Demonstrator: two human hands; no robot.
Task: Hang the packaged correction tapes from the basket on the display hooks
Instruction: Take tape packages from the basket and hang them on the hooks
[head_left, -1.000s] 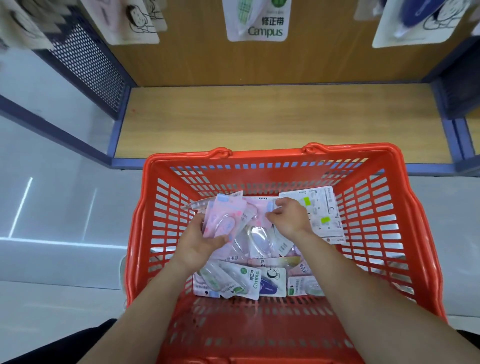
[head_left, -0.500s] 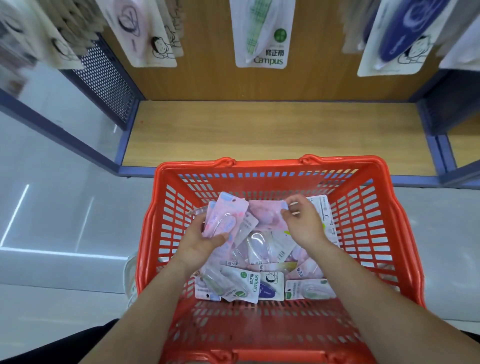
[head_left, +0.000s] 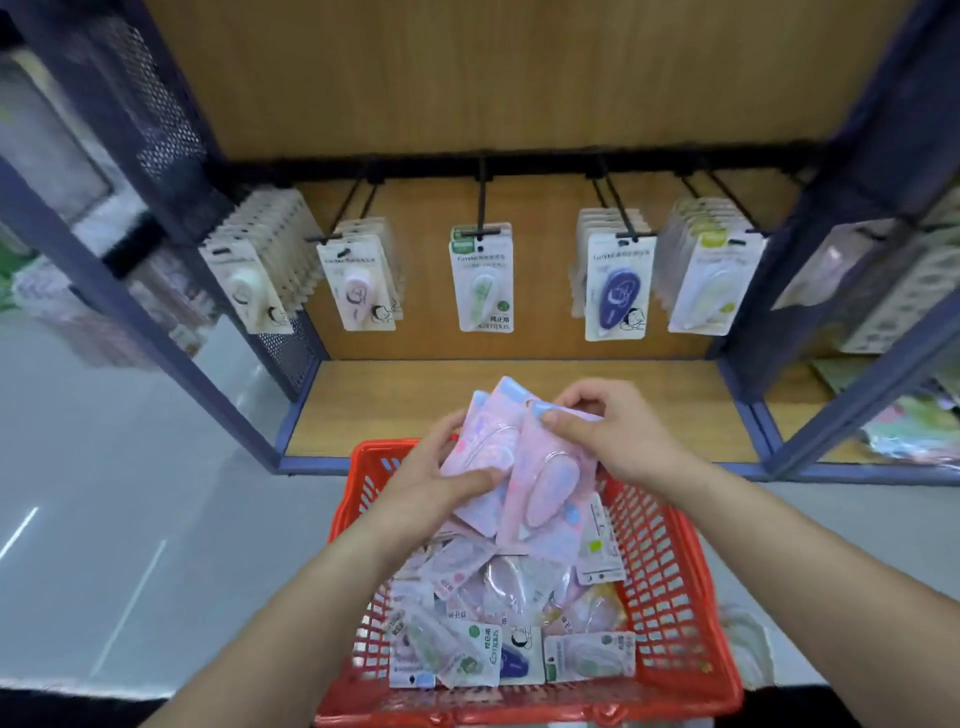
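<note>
Hanging green pack (head_left: 483, 280), 12 o'clock of view centre: "Campus" along the bottom edge, "修正带" just above it. Header line begins "Campus", remainder blurred.
White-green pack (head_left: 485, 649) in basket (head_left: 675, 571), 6 o'clock: "Campus" and "修正带", turned sideways.
Dark-blue hanging pack (head_left: 618, 291), 1 o'clock: header begins "Campus", remainder illegible.

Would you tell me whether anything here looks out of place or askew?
Only the packs in the basket: they lie jumbled, overlapping at all angles. The hung packs on the hooks look orderly.
</note>
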